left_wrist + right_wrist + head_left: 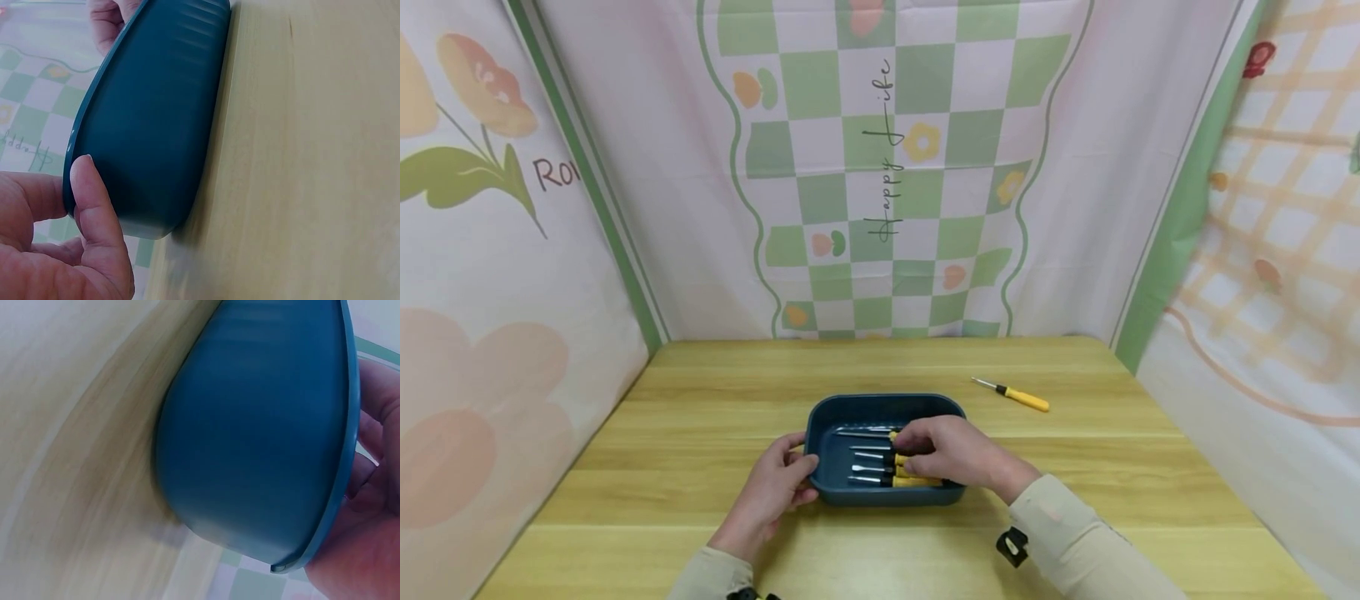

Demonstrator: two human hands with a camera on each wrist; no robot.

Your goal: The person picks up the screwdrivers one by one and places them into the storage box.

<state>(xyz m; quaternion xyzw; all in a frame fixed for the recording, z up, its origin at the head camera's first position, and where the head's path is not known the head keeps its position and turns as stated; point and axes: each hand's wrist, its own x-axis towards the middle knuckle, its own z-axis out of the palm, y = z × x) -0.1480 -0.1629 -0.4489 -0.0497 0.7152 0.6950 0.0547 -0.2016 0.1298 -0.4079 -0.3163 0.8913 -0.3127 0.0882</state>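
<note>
A dark blue rectangular tray (887, 497) sits on the table. Several screwdrivers with yellow and black handles lie side by side inside it, shafts pointing left. My left hand (771, 483) grips the tray's left end, its thumb over the rim; the left wrist view shows fingers pinching the tray wall (150, 106). Over the tray's right half, my right hand (958, 450) reaches in with bent fingers, pinching the handle of a screwdriver (867, 434) toward the back of the row. From the right wrist view, the tray's side (256, 431) hides those fingertips.
One more yellow-handled screwdriver (1026, 400) lies on the wooden table (1075, 517), behind and to the right of the tray. Printed fabric curtains (917, 183) hang at the back and on both sides of the table.
</note>
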